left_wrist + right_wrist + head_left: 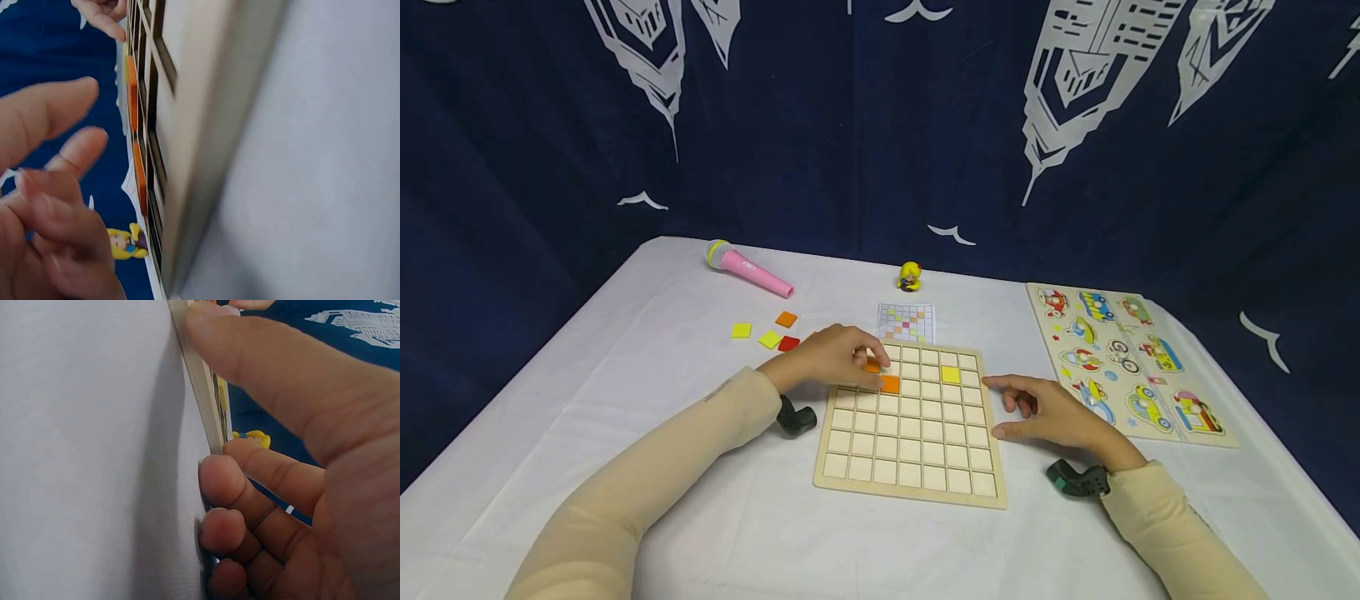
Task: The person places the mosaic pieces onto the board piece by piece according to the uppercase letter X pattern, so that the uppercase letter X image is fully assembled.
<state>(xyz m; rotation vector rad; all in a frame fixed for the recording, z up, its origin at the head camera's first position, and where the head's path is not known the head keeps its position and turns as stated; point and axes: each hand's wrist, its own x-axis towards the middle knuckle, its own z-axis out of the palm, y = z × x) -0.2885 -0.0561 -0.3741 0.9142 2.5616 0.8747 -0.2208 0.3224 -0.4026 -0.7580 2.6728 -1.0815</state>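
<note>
A wooden grid board (910, 496) lies on the table, with two orange tiles (890, 384) and a yellow tile (951, 374) in its upper cells. My left hand (831, 358) is over the board's upper left part, partly hiding one orange tile. In the left wrist view its thumb and fingers (47, 112) are apart, with nothing between them, and both orange tiles (132, 94) sit in the grid beyond. At the board's right edge, the thumb and index fingertip of my right hand (1048, 408) touch the rim (203, 394); the other fingers curl loosely beside it.
Loose yellow, orange and red tiles (788, 343) lie left of the board. Behind it are a printed pattern card (907, 322) and a small yellow-haired figurine (909, 277). A pink toy microphone (751, 269) lies back left; a picture puzzle board (1120, 358) is at right.
</note>
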